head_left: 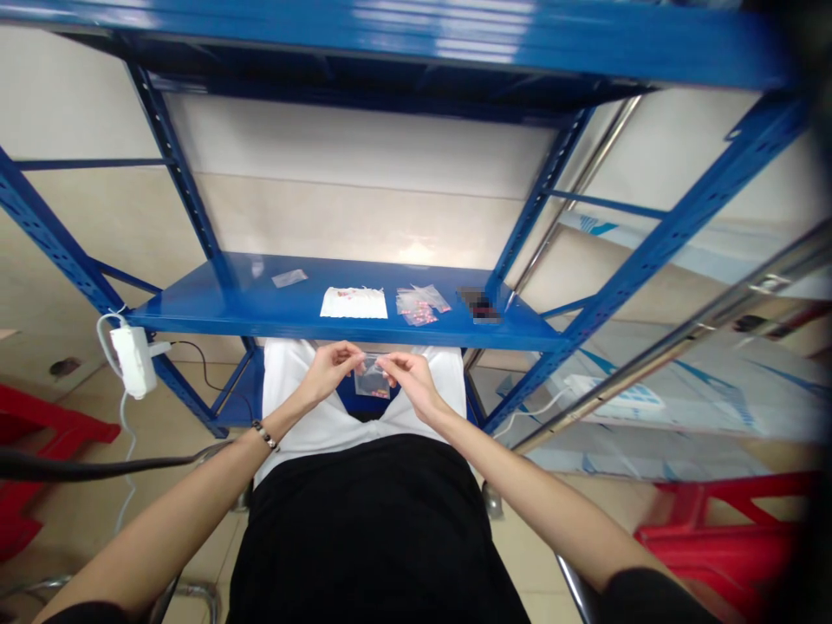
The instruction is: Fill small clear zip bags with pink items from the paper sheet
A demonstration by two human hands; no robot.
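Note:
Between my hands hangs a small clear plastic bag (372,381), with a few small reddish pieces at its bottom. My left hand (333,366) pinches its upper left corner between thumb and fingers. At the upper right corner, my right hand (409,378) is closed on the bag in the same way. The bag is in front of the shelf edge, above my lap. On the blue shelf (292,314) beyond lies a white sheet (354,303) with some small reddish bits on it. To its right is a pile of clear bags (421,305) holding similar pieces.
A flat clear bag (289,278) lies at the shelf's left. A dark, pixelated object (479,305) is at the right. A white power strip (133,360) hangs by the left post. Red stools (721,537) stand on both sides. An upper blue shelf (390,39) runs overhead.

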